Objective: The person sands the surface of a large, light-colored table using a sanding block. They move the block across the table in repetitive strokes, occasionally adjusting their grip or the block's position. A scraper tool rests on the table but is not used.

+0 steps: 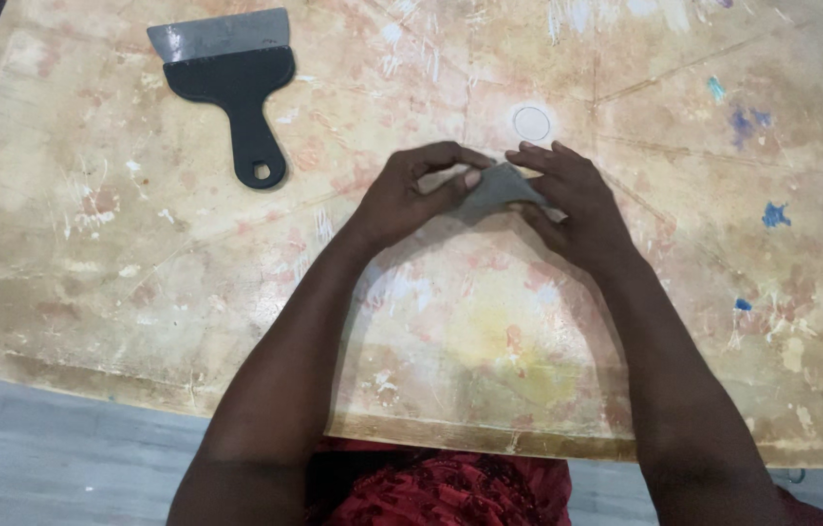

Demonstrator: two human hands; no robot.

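Both of my hands meet over the middle of a stained, paint-flecked table (139, 263). Between them is a small grey folded piece (492, 189), flat and angular, which may be paper or sandpaper. My left hand (410, 192) pinches its left edge with thumb and fingertips. My right hand (572, 200) grips its right side, with the fingers curled over the top. Part of the piece is hidden under my right fingers.
A wide metal scraper (231, 68) with a black handle lies at the table's far left, blade pointing away. A small white ring mark (531, 124) sits just beyond my hands. Blue paint specks (775, 214) dot the right side. Grey floor (41, 458) shows at bottom left.
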